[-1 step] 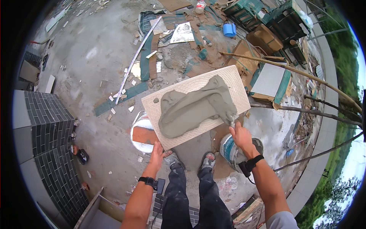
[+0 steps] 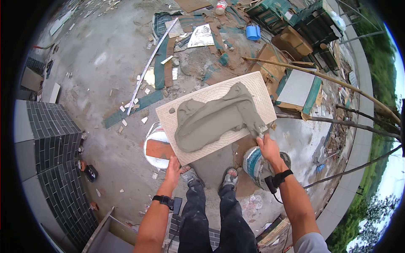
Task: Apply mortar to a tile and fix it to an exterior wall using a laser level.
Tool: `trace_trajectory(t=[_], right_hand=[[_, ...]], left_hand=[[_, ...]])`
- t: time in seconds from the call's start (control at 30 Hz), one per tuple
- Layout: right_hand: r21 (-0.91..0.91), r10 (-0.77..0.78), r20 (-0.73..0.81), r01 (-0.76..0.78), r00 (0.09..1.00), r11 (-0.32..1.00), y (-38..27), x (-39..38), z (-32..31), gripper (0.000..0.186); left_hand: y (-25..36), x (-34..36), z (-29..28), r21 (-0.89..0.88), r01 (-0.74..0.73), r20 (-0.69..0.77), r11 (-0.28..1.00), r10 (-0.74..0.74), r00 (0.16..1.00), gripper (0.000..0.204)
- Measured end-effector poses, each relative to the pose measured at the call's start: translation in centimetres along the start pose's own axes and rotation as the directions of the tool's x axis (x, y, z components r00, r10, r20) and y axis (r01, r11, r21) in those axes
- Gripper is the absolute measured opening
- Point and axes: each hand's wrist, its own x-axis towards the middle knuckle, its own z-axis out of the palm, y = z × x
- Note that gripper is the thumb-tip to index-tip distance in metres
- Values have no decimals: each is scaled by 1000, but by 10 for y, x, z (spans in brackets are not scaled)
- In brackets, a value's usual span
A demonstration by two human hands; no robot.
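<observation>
A pale rectangular tile (image 2: 263,90), its patterned face up, lies at a slant in front of me. A thick layer of wet grey mortar (image 2: 206,120) covers most of its middle. My left hand (image 2: 172,170) grips the tile's near left corner, with some fingers hidden at the edge. The handle of a trowel (image 2: 262,130) is in my right hand (image 2: 268,148), at the tile's right near edge. Mortar coats the trowel, so its blade hardly shows.
Below the tile's left end stands a white bucket (image 2: 152,158) with a reddish-brown slab across it. Another bucket (image 2: 252,162) with grey mortar is beside my right hand. Wooden poles (image 2: 337,78) reach in from the right. Cardboard scraps, a long straightedge (image 2: 152,65) and boxes (image 2: 295,88) lie beyond.
My right hand and the trowel have shifted slightly to the right, toward the tile's near right edge. My left hand stays at its corner.
</observation>
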Motion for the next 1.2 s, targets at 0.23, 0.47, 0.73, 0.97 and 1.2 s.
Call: trace_trajectory(t=[0.23, 0.47, 0.73, 0.97, 1.2], right_hand=[[719, -26, 663, -645, 749, -259, -38, -62, 47, 43], [518, -88, 337, -107, 937, 849, -65, -86, 58, 38], [816, -67, 578, -579, 814, 4, -153, -42, 60, 43], [694, -96, 624, -493, 776, 525, -185, -36, 70, 44], [-178, -201, 76, 211, 977, 961, -91, 7, -1, 39]], left_hand=[[-11, 9, -12, 10, 15, 77, 1000, -16, 997, 97], [-22, -9, -51, 242, 43, 44, 969, -55, 998, 91], [-99, -41, -126, 437, 219, -179, 872, -154, 972, 76], [-144, -82, -135, 503, 120, -142, 856, -55, 988, 61], [-131, -97, -155, 497, 175, -225, 850, -68, 972, 54]])
